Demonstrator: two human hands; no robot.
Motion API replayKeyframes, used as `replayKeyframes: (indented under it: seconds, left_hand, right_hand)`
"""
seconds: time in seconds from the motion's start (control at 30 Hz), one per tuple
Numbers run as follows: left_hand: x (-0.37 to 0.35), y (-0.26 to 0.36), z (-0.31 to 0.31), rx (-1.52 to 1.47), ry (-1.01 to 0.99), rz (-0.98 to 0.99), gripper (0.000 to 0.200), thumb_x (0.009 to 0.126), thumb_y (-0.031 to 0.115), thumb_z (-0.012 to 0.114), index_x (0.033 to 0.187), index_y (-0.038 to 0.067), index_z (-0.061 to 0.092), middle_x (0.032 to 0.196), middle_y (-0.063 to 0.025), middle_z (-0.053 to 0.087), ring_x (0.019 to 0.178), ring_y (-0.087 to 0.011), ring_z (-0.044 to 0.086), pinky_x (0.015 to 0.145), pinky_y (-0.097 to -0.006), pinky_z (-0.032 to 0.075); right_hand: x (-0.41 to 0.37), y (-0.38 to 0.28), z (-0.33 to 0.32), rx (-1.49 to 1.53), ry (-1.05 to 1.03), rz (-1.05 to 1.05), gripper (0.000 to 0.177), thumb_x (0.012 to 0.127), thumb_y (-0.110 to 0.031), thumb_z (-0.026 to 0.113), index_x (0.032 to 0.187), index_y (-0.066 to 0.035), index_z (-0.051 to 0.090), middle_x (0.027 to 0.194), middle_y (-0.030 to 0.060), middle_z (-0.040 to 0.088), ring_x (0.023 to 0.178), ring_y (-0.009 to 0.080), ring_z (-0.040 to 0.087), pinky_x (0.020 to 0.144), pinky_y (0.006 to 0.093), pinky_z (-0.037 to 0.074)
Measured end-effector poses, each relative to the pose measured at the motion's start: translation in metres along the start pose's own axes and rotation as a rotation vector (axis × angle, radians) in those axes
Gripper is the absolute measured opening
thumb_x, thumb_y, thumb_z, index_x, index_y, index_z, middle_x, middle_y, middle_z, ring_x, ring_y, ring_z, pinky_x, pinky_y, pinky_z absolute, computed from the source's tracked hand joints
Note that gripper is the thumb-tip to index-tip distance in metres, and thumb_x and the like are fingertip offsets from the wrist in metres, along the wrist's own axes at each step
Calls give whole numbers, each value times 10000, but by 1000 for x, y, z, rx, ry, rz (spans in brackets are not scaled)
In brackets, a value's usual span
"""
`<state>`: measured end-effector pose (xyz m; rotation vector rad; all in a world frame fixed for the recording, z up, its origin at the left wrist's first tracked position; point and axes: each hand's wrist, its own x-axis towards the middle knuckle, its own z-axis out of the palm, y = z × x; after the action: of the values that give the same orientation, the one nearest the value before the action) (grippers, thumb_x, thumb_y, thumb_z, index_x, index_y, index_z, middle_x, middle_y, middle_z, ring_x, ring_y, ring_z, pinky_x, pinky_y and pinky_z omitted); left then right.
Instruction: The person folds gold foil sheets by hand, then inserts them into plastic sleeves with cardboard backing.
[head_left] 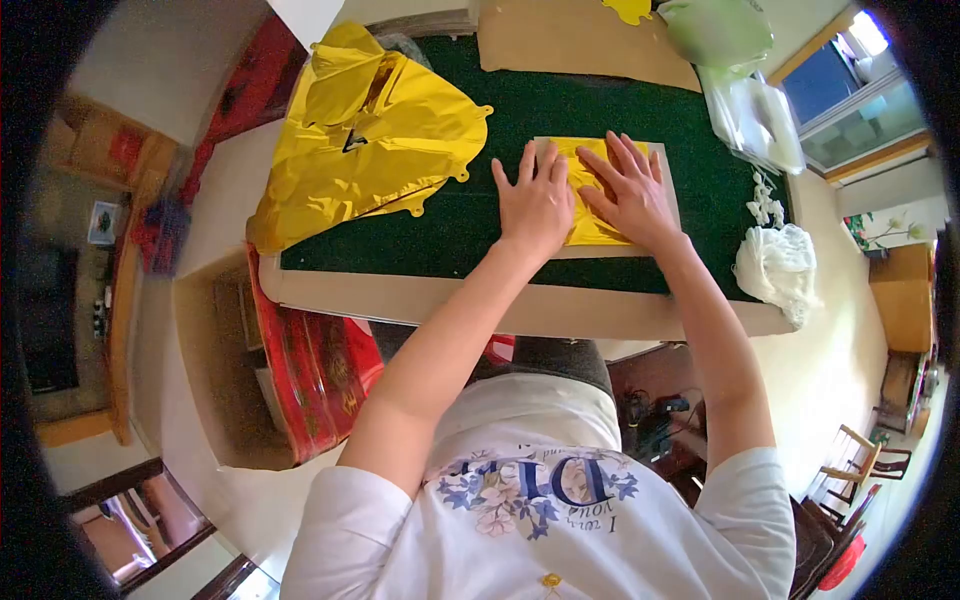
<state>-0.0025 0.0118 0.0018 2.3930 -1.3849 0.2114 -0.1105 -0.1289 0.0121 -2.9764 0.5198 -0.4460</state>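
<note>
Both hands lie on a folded yellow foil sheet (pixel 592 228), which rests over a flat greyish-beige board (pixel 672 192) on the dark green table surface (pixel 400 245). My left hand (pixel 537 200) presses at the left edge of the foil, its fingers spread. On the foil's right part lies my right hand (pixel 635 195), fingers also apart and pointing away from me. To the left, a large crumpled yellow foil piece (pixel 370 150) with small tabs along its edge spreads over the table.
A brown cardboard sheet (pixel 580 40) lies at the back, with a small yellow piece (pixel 628 10) beyond it. Clear plastic bags (pixel 750 115) sit at the back right. White netting or thread (pixel 777 265) is bunched at the right corner. Red wrapping (pixel 315 375) lies below the table's left side.
</note>
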Motion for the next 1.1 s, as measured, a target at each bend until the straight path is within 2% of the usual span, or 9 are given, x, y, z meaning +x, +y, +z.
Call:
replayKeyframes:
  seconds: [0.1, 0.17, 0.23, 0.27, 0.3, 0.4, 0.53, 0.73, 1.1]
  left_hand:
    - [12, -10, -10, -234, -54, -51, 313, 940, 197, 453, 1229, 93, 514, 1368, -124, 478, 1319, -301, 403, 1042, -663, 253]
    - [29, -27, -16, -414, -33, -113, 245, 940, 160, 453, 1118, 41, 572, 1215, -190, 582, 1213, -362, 499, 1009, -544, 382]
    - [34, -30, -18, -332, 216, -3, 277, 944, 150, 449, 1151, 20, 580, 1239, -201, 573, 1210, -368, 503, 984, -497, 422]
    - [33, -23, -16, -268, 89, 20, 332, 955, 148, 429, 1236, 13, 545, 1311, -186, 536, 1268, -349, 461, 1011, -527, 387]
    - [28, -16, -11, -239, 74, 73, 379, 967, 164, 406, 1309, 28, 495, 1381, -158, 489, 1333, -315, 398, 1063, -545, 320]
    - [24, 0, 4, -7, -121, 38, 466, 987, 227, 362, 1423, 65, 361, 1493, -95, 362, 1416, -247, 268, 1133, -566, 173]
    - [19, -3, 6, 41, -146, -3, 530, 1005, 348, 322, 1475, 106, 284, 1555, -40, 238, 1443, -205, 181, 1134, -600, 110]
    - [19, -3, 4, 86, -176, -11, 599, 995, 441, 317, 1496, 124, 231, 1569, -31, 197, 1452, -198, 148, 1133, -608, 97]
    - [19, -4, 2, 83, -197, -10, 589, 996, 428, 320, 1501, 141, 222, 1570, -21, 196, 1453, -197, 146, 1137, -600, 84]
  right_hand:
    - [-2, -4, 2, 6, 15, 17, 550, 884, -549, 520, 1380, -319, 469, 1482, 142, 351, 1400, 321, 267, 1122, 586, 159]
    - [-2, -3, 2, 10, 22, 25, 553, 881, -556, 519, 1378, -318, 471, 1483, 140, 350, 1401, 321, 265, 1120, 590, 161]
    - [-2, -3, 1, 21, 14, 27, 555, 880, -561, 517, 1376, -316, 474, 1483, 140, 349, 1400, 323, 266, 1119, 593, 162]
    - [-2, -3, 2, 9, 16, 26, 555, 880, -566, 512, 1374, -315, 476, 1479, 141, 355, 1394, 325, 277, 1118, 591, 170]
    - [-2, -3, 2, 1, 16, 26, 557, 879, -568, 511, 1374, -315, 476, 1478, 140, 356, 1394, 324, 277, 1118, 591, 173]
    - [-2, -4, 2, -11, 18, 31, 545, 887, -559, 498, 1375, -318, 473, 1477, 141, 359, 1396, 324, 275, 1114, 594, 182]
    - [-2, -2, 3, 9, -19, 49, 489, 942, -469, 446, 1394, -282, 455, 1492, 129, 343, 1403, 313, 268, 1126, 564, 176]
    - [-3, 15, -5, -6, -55, 35, 468, 982, -383, 395, 1424, -231, 412, 1517, 94, 315, 1419, 237, 254, 1144, 481, 183]
    - [-5, 14, -2, -59, -11, 15, 488, 975, -414, 395, 1423, -222, 412, 1515, 93, 322, 1413, 239, 265, 1142, 483, 190]
